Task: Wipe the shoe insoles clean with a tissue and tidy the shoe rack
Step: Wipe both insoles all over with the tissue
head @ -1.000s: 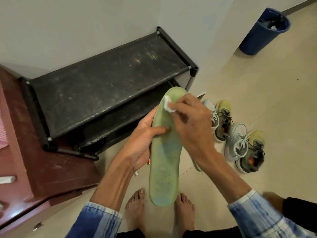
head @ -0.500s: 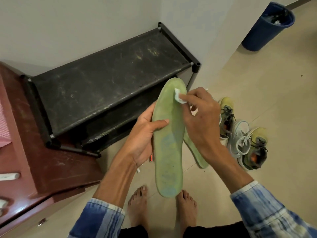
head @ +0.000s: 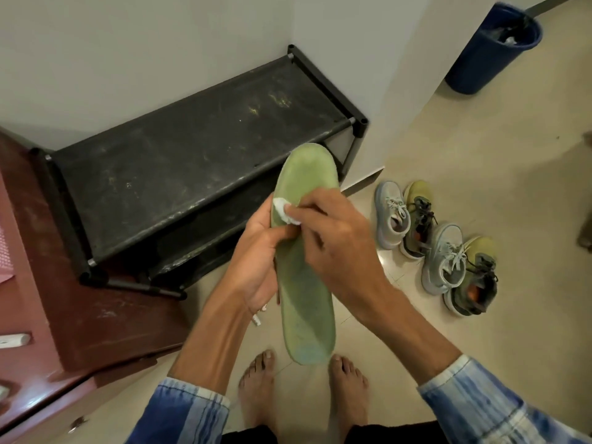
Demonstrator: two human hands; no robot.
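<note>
Person stands barefoot at the corner of a room, both forearms raised in front of the body. Green insole (head: 304,283) is held in the air between the two hands, long axis roughly vertical in view, broad toe end up and overlapping the front edge of the shoe rack (head: 192,155), narrow heel end down above the feet. Left hand (head: 259,261) grips the insole from its left edge, fingers wrapped behind it and the thumb lying across the front face near the middle. Right hand (head: 339,248) crosses over the front of the insole and pinches a small crumpled white tissue (head: 283,211) at the fingertips, pressing it against the upper left part of the green surface, just above the left thumb. Hands are close together, touching or nearly so at the thumb. Insole face shows dull mottling with a bluish patch toward the heel. Shoe rack is black, two tiers visible, set against the wall; top shelf bare and streaked with pale dust marks. On the floor to the right of the rack, well apart from the hands, stand two grey sneakers (head: 392,216) and two olive sneakers (head: 419,216), set alternately in a slanting row. A blue bin (head: 487,52) stands by the wall at upper right. A red-brown cabinet (head: 96,309) sits left of the rack.
</note>
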